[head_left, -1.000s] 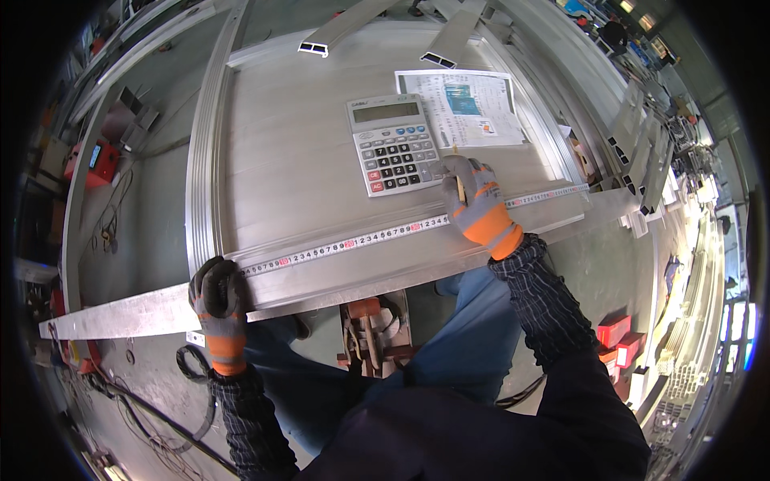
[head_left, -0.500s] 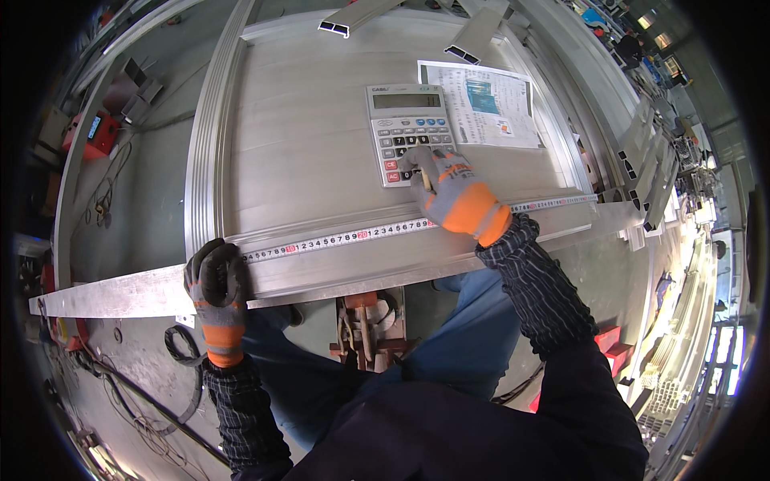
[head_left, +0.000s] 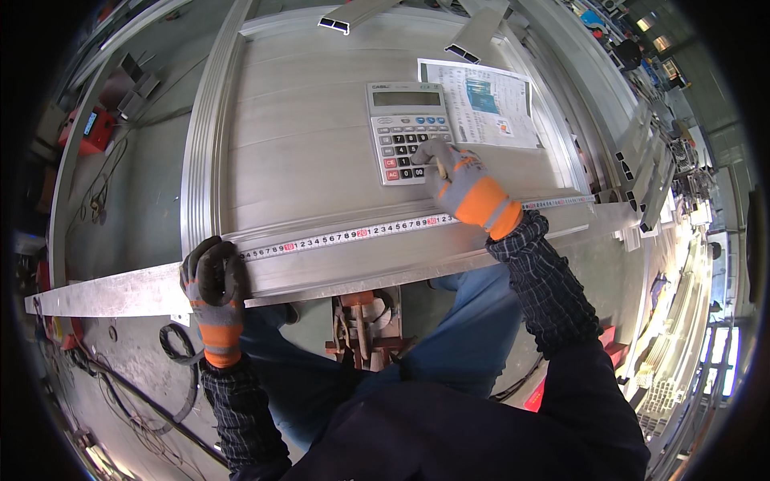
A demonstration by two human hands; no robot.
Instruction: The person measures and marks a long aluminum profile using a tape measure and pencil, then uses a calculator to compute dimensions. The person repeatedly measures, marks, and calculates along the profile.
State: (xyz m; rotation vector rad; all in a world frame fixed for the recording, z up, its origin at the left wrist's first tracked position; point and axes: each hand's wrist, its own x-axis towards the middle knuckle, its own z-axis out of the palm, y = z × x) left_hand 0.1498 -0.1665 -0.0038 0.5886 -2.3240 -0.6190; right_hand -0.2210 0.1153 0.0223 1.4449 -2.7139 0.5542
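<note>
A steel tape measure blade (head_left: 337,236) lies stretched along a flat aluminium bar (head_left: 377,260) in front of me. My left hand (head_left: 214,276), in a grey and orange glove, is curled closed over the blade's left end, which it hides. Over the lower right keys of a grey calculator (head_left: 406,99) is my right hand (head_left: 469,186), gloved alike. Its fingers are bent together around a thin tan stick (head_left: 441,167), mostly hidden in the glove. The calculator lies on a wide aluminium panel (head_left: 305,128), its display looking blank. Right of it is a printed sheet (head_left: 489,104).
Two hollow profile offcuts (head_left: 345,20) lie at the panel's far side. Ribbed aluminium rails (head_left: 210,136) frame the panel. On the floor at left are a red machine (head_left: 95,132) and loose cables. Stacked profiles (head_left: 662,385) stand at far right.
My right hand has moved slightly right and down from the calculator's middle keys to its lower right. The figures on the display are gone. My left hand stays at the tape's end.
</note>
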